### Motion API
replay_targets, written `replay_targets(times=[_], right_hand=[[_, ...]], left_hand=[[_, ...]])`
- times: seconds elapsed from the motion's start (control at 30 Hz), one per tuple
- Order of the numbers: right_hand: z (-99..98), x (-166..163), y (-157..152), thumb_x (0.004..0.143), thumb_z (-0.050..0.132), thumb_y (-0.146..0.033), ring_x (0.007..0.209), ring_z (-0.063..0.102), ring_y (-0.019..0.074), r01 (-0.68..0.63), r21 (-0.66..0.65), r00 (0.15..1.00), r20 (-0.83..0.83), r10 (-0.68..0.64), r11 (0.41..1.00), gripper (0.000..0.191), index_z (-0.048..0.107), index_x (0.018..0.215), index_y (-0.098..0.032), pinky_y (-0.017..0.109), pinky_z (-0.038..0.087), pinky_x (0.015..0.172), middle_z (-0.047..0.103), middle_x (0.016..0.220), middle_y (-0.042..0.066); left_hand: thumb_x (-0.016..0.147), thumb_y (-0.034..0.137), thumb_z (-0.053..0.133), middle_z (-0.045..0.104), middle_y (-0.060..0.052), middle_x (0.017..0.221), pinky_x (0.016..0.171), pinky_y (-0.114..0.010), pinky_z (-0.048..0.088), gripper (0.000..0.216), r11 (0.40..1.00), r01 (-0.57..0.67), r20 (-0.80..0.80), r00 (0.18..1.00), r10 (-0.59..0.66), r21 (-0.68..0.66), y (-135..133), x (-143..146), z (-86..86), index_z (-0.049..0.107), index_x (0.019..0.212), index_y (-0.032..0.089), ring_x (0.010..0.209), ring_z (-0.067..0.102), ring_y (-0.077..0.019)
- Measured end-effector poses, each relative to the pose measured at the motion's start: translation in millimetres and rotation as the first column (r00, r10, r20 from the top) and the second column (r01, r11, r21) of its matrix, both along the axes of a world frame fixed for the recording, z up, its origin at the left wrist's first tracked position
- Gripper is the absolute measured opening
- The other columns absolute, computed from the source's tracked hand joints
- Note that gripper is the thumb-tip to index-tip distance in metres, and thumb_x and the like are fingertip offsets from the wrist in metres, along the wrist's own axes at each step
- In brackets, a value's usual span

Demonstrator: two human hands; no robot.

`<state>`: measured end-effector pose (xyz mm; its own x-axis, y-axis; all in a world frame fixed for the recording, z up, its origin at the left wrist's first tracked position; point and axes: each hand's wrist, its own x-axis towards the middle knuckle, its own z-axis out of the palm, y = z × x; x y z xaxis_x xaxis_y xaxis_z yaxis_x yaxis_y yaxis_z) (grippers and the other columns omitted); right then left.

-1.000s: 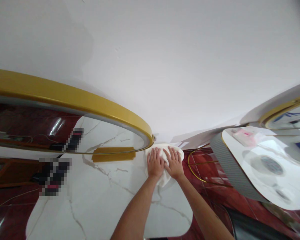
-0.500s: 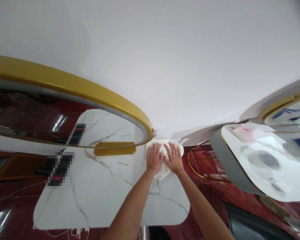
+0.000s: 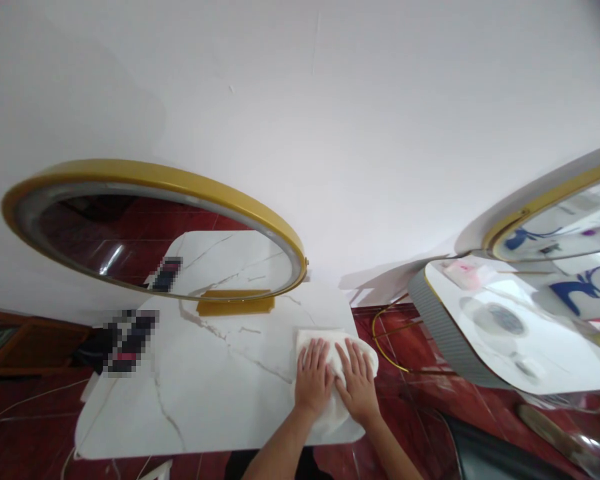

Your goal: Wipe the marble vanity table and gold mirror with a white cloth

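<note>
- Left hand lay flat, fingers extended, atop a white cloth.
- Right hand lay just beside — flat too, fingers spread.
- White cloth sat beneath both — right end of the marble-patterned tabletop.

A white wall backs the marble-patterned desk; above its rear edge stands a gold-rimmed oval mirror. Past the right edge are glossy dark-red floor tiles and a rib-sided table; past the left, a wooden cabinet.
</note>
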<state>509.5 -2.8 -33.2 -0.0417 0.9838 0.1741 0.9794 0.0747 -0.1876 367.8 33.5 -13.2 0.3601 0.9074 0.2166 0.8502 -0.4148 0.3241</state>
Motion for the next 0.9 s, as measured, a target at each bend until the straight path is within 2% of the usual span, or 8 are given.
replay_targets(times=[0.2,0.33,0.57,0.9], right_hand=[[-4.7,-20.4,-51.8,0.082,0.038,-0.045,0.134,0.022,0.0304,0.059,0.025,0.998,-0.032,-0.058,0.998,0.071,0.010,0.145,-0.027,0.055,0.022,0.105,0.023,0.148,0.005],[-6.8,-35.7,-60.4,0.081,0.041,-0.047,0.133,0.026,0.0324,0.063,0.047,0.997,-0.047,-0.061,0.997,0.074,0.009,0.145,-0.029,0.057,0.024,0.102,0.027,0.146,0.006],[-7.6,-54.5,-37.0,0.079,0.044,-0.048,0.133,0.024,0.0325,0.089,0.065,0.995,-0.047,-0.086,0.994,0.077,0.011,0.145,-0.027,0.056,0.024,0.102,0.028,0.146,0.008],[2.8,-63.3,26.5,0.083,0.040,-0.043,0.135,0.017,0.0337,0.044,-0.011,0.998,-0.040,-0.044,0.999,0.074,0.005,0.145,-0.022,0.057,0.018,0.102,0.016,0.149,0.012]], left_hand=[[0.088,0.031,0.042,0.034,0.006,0.144,0.108,-0.038,0.032,0.054,1.000,0.016,-0.045,0.999,-0.017,-0.014,-48.4,-19.5,-1.6,0.026,0.140,0.032,0.133,0.030,-0.0182],[0.087,0.024,0.039,0.033,0.006,0.144,0.106,-0.036,0.034,0.057,0.998,0.062,-0.099,0.993,-0.065,-0.027,-55.4,-37.8,3.3,0.022,0.141,0.031,0.133,0.031,-0.0161],[0.083,0.021,0.043,0.037,0.004,0.142,0.106,-0.038,0.034,0.060,0.992,0.081,-0.102,0.991,-0.090,-0.092,-27.7,-53.1,5.3,0.027,0.140,0.032,0.131,0.034,-0.0187],[0.084,0.017,0.042,0.038,0.000,0.142,0.109,-0.042,0.028,0.056,0.998,-0.003,-0.084,0.996,-0.002,-0.062,29.1,-52.3,-6.2,0.033,0.138,0.027,0.133,0.030,-0.0189]])
